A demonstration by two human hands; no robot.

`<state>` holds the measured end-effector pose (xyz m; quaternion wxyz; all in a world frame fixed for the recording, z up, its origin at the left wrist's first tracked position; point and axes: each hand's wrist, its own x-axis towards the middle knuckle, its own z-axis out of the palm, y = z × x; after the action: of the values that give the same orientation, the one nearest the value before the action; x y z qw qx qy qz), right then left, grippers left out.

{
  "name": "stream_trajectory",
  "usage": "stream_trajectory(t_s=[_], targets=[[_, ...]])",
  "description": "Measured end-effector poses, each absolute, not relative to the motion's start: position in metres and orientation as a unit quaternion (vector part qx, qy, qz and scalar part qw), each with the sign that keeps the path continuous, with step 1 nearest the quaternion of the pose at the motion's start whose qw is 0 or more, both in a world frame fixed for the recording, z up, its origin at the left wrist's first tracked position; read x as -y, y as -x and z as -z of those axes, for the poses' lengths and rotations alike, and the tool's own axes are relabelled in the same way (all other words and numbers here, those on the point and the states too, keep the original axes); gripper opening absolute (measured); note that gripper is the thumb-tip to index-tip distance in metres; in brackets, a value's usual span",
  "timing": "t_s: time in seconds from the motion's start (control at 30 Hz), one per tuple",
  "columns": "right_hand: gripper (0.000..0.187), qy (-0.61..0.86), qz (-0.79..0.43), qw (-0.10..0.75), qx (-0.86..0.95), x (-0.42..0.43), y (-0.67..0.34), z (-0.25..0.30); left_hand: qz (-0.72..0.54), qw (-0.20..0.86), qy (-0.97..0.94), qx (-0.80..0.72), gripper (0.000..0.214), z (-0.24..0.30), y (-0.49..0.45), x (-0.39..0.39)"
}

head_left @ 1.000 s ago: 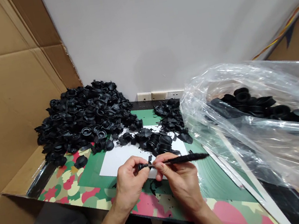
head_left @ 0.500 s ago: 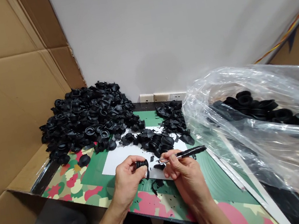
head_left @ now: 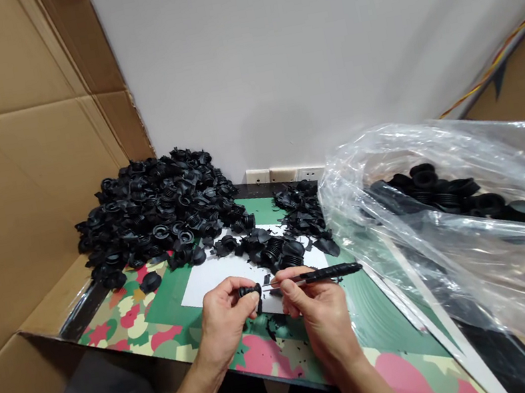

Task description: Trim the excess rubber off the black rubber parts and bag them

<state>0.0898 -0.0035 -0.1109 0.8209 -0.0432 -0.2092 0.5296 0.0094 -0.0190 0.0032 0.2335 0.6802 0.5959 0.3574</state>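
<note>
- Pinching from the left side, the person's left hand (head_left: 225,315) has its grip closed, thumb against fingertips, on a small black ribbed plug (head_left: 250,289) that looks like rubber.
- Facing it, the right hand (head_left: 323,311) has its grip closed around a slim pen-like tool with a black handle and thin metal shaft (head_left: 334,271); the handle's end sticks out to the right.
- Between the two grips, the shaft points leftward at the plug's right end, almost level. Its tip is at or just beside the plug; whether they touch, I cannot tell.
- The plug's long axis seems to run left to right, nearly in line with the tool, though fingers hide part of it. The left hand is nearer, being the one that holds it.
- Below both grips, small black scraps (head_left: 272,329) lie on the green desk with a camouflage-patterned border (head_left: 390,316).
- Just beyond the grips, a cluster of black ribbed pieces (head_left: 272,249) rests on a flat white sheet (head_left: 197,288).
- Farther off, a large black heap of ribbed pieces (head_left: 157,208) stands beyond and left of the left grip; a clear plastic bag (head_left: 399,138) with black plugs lies beyond and right of the right grip.
</note>
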Motion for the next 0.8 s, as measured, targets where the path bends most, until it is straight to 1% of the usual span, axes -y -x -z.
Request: stream_trajectory(t_s=[0.13, 0.27, 0.37, 0.5, 0.63, 0.7, 0.77, 0.8], targets=[[0.032, 0.067, -0.468, 0.847, 0.244, 0.007, -0.089, 0.106, -0.339, 0.223, -0.694, -0.595, 0.042, -0.003, -0.009, 0.019], [0.027, 0.089, -0.439, 0.851, 0.274, 0.007, -0.086, 0.107, -0.323, 0.195, -0.715, -0.589, 0.041, -0.002, -0.007, 0.02], [0.029, 0.102, -0.438, 0.846, 0.286, 0.007, -0.088, 0.108, -0.308, 0.168, -0.732, -0.584, 0.04, -0.002, -0.006, 0.021], [0.033, 0.113, -0.45, 0.833, 0.302, 0.006, -0.092, 0.108, -0.287, 0.105, -0.781, -0.544, 0.033, -0.001, -0.006, 0.021], [0.032, 0.119, -0.432, 0.838, 0.312, 0.007, -0.092, 0.106, -0.279, 0.062, -0.811, -0.51, 0.027, 0.003, -0.004, 0.019], [0.036, 0.109, -0.461, 0.837, 0.274, 0.007, -0.091, 0.104, -0.271, 0.056, -0.818, -0.505, 0.024, 0.006, -0.003, 0.018], [0.043, 0.056, -0.555, 0.806, 0.198, 0.006, -0.092, 0.101, -0.267, 0.051, -0.823, -0.499, 0.024, 0.007, -0.002, 0.017], [0.047, 0.015, -0.611, 0.775, 0.159, 0.006, -0.093, 0.1, -0.267, 0.051, -0.824, -0.498, 0.024, 0.007, -0.002, 0.017]])
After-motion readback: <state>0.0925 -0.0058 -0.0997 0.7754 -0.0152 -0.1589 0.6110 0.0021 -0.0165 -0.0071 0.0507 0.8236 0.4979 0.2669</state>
